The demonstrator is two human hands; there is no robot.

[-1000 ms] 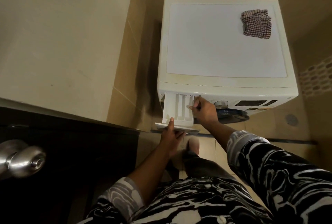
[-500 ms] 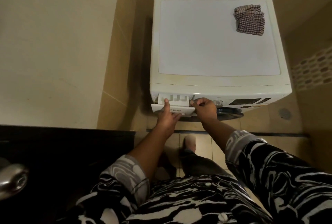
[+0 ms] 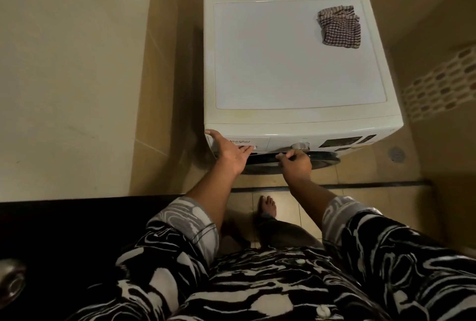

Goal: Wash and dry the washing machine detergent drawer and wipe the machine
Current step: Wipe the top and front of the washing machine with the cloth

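A white front-loading washing machine (image 3: 296,63) stands against the tiled wall. Its detergent drawer (image 3: 260,143) sits flush in the front panel at the upper left. My left hand (image 3: 231,154) lies flat against the drawer front, fingers straight, thumb up at the machine's left corner. My right hand (image 3: 296,163) hovers just below the control knob (image 3: 300,146), fingers loosely curled and holding nothing. A checked cloth (image 3: 338,27) lies crumpled on the machine's top at the back right.
A dark door (image 3: 64,230) with a metal knob (image 3: 10,279) is at the lower left. A dark threshold strip (image 3: 360,186) crosses the tiled floor in front of the machine. A floor drain (image 3: 396,153) sits to the right. My bare foot (image 3: 268,207) is below the machine.
The drawer, pulled out a second ago, has been pushed fully into the machine. My left hand moved from gripping its front to lying flat on it; my right hand came off it.
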